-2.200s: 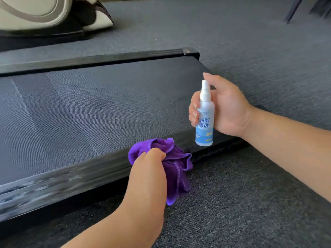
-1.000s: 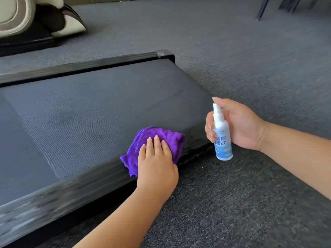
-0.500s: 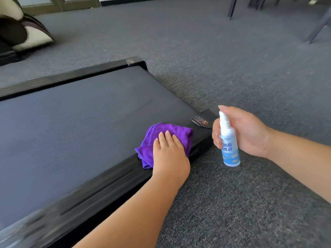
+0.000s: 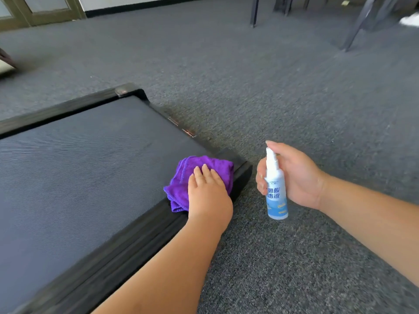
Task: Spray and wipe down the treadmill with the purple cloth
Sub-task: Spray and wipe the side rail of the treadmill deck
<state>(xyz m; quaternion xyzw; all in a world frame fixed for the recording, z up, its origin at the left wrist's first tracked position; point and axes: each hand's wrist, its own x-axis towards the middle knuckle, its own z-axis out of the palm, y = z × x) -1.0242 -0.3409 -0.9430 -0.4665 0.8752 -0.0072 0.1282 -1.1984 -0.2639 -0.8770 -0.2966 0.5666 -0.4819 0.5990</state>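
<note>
wiping the near corner of the treadmill (image 4: 79, 168). best done with flat, even pressure, overlapping strokes along the belt and the black side rail (image 4: 127, 243), and the cloth kept bunched so no edge dragged onto the carpet (image 4: 294, 98).

left hand (image 4: 207, 196): fingers straight, pressed flat on the cloth (image 4: 199, 175), nothing gripped. right hand (image 4: 292, 175): curled round the spray bottle (image 4: 275, 189), held upright off the deck, above the carpet, forefinger over the nozzle.

cloth: purple, plush, folded into a thick wad, lay at the belt's near corner, overlapping the rail.
</note>
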